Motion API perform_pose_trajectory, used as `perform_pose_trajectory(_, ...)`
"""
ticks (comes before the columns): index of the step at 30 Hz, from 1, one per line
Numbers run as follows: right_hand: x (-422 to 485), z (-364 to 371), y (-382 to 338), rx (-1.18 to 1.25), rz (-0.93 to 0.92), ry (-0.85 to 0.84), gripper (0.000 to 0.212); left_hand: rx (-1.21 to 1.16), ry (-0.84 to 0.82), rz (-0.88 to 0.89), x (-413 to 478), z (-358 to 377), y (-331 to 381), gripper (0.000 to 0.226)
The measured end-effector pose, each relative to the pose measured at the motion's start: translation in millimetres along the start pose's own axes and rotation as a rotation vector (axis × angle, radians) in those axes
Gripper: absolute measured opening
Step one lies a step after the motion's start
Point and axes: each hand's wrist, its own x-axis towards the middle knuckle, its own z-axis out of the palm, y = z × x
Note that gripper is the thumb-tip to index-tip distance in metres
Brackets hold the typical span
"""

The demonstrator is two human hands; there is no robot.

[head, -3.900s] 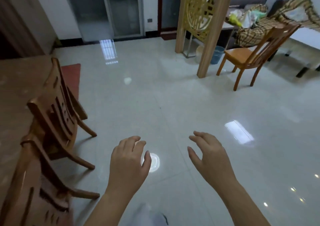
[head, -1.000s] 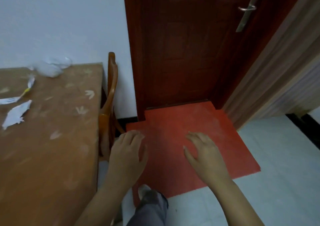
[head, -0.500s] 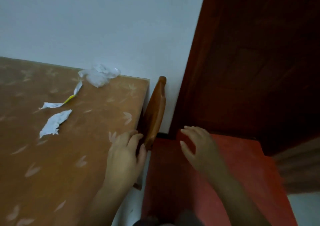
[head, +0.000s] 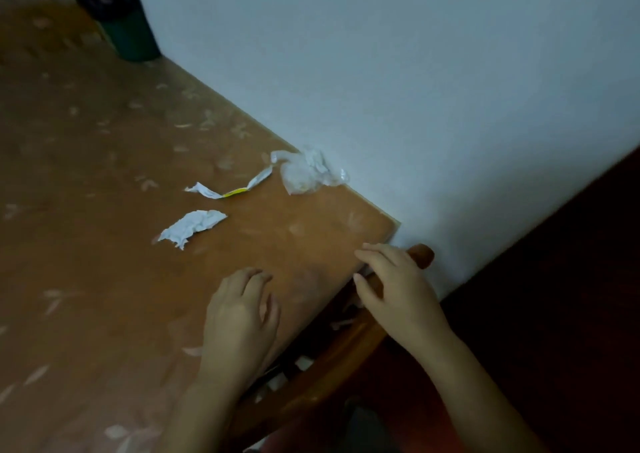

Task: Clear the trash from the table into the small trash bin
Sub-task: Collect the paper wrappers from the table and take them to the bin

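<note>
Three pieces of trash lie on the table (head: 104, 175) ahead of my hands; none is in either grip. Farthest off, against the white wall (head: 415, 88) near the table's far corner, sits a crumpled clear plastic wrapper (head: 306, 172); just to its left a thin torn strip (head: 230, 187) with a yellow mark runs across the brown top, one end close beside the wrapper; nearer to me, apart from the strip, lies a crumpled white paper scrap (head: 192, 227). My left hand (head: 239, 317) hovers low over the table near its edge, palm down, fingers loosely curled and holding nothing — whether the fingertips touch the surface I cannot tell; the paper scrap is the closest piece to it, ahead and to the left, clearly apart. My right hand (head: 394, 286) is at the table's corner, over the top rail of a wooden chair (head: 346, 359) pushed in beside the table; its fingers are spread and relaxed, empty, the index reaching toward the table edge; the wrapper lies beyond it, well apart. At the far left end of the table, by the wall, stands the small trash bin (head: 121, 22) — dark green with a black liner, blurred, and well away from both hands and from all the trash.
</note>
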Motion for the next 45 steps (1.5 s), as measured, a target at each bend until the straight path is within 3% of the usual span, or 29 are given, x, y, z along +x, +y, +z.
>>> perform_pose_trajectory(10,112,25,32,0.050,-0.306,-0.136,0.028,0.133,0.179,-0.297,32,24,-9,0.040)
perform_pose_trajectory(21,222,127,4,0.028,-0.401,-0.300,0.031,0.136,0.157,-0.530,108,70,-128,0.041)
perform_pose_trajectory(31,272,214,-8,0.019,-0.417,-0.355,0.033,0.168,0.140,-0.620,135,112,-205,0.043)
perform_pose_trajectory(45,302,278,-15,0.073,-0.392,-0.311,0.026,0.065,0.204,-0.635,105,125,-214,0.032)
